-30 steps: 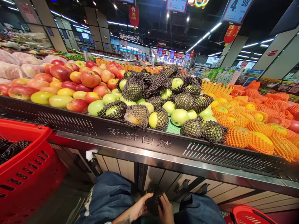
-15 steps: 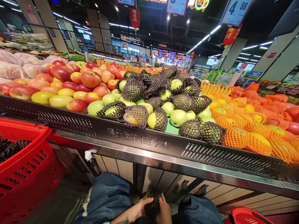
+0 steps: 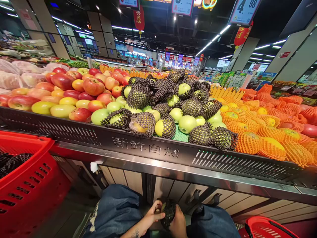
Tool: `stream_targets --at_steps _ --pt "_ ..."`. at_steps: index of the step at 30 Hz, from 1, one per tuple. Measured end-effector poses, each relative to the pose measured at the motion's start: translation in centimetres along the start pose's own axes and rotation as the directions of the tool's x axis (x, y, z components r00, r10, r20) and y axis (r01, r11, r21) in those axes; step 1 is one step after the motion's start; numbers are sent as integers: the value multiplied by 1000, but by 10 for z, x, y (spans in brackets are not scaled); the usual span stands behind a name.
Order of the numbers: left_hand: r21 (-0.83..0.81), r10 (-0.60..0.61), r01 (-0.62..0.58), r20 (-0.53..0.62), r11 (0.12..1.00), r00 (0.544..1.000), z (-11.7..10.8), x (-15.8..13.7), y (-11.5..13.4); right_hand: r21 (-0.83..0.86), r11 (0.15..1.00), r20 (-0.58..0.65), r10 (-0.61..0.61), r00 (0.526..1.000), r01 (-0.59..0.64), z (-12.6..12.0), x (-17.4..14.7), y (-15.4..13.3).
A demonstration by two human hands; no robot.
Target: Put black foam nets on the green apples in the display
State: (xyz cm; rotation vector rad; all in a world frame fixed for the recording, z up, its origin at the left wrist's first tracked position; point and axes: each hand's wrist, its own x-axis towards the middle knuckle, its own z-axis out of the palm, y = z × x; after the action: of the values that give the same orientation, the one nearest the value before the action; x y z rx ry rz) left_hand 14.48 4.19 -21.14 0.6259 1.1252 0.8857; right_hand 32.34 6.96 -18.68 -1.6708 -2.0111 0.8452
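Note:
Low between my knees, both hands are on a green fruit in a black foam net (image 3: 169, 215), most likely an apple. My left hand (image 3: 154, 214) is at its left side, thumb and fingers bent at the net's edge, where a patch of green skin shows. From the right, my right hand (image 3: 178, 222) wraps round the netted fruit; its fingertips are partly hidden. Above, on the display, lie loose green apples (image 3: 187, 124) and several others in black foam nets (image 3: 138, 95).
A black slotted rail (image 3: 153, 147) and a steel ledge (image 3: 158, 168) front the display. Red apples (image 3: 92, 86) lie left, orange-netted fruit (image 3: 249, 142) right. A red basket (image 3: 32, 185) holding black nets (image 3: 15, 163) stands left; another red basket (image 3: 267, 228) sits lower right.
My hands and the netted fruit have shifted slightly right. My left fingers have moved up to the net's left edge, and the fruit looks turned. The view has tilted a little.

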Motion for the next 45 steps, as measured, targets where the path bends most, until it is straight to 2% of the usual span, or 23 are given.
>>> stream_targets --at_steps 3,5,7,11,17,22,27,30,35,39,41,45 --pt "72 87 -83 -61 994 994 1 0 7 18 1000 55 -27 998 26 0 0 2" --pt "95 108 -98 -106 991 988 2 1 9 57 998 43 -35 998 32 2 1 5" --pt "94 93 -81 -132 992 987 3 2 10 77 997 11 -4 1000 4 7 2 10" --pt "47 29 -24 -104 999 994 4 1 12 106 992 -88 82 993 -72 19 6 24" --pt "-10 -35 35 -49 999 998 4 0 12 205 978 -238 75 968 -25 22 9 28" --pt "35 -70 71 -45 997 997 0 4 4 286 958 -333 105 937 -5 14 13 23" --pt "147 -120 112 47 983 992 5 7 -9 354 933 -307 188 933 -71 7 16 22" --pt "137 -51 50 7 989 999 6 8 -6 392 916 -254 200 946 -88 4 16 19" --pt "102 73 -67 -63 993 995 4 7 3 413 910 -154 104 983 -32 0 13 9" --pt "85 64 -58 -63 995 996 5 5 6 440 897 -157 104 982 -25 0 13 6" --pt "62 49 -46 -51 997 998 5 2 9 494 868 -160 157 975 -59 4 14 8" --pt "-12 29 -29 -20 999 999 6 -3 15 647 754 -101 239 966 -118 15 15 14"
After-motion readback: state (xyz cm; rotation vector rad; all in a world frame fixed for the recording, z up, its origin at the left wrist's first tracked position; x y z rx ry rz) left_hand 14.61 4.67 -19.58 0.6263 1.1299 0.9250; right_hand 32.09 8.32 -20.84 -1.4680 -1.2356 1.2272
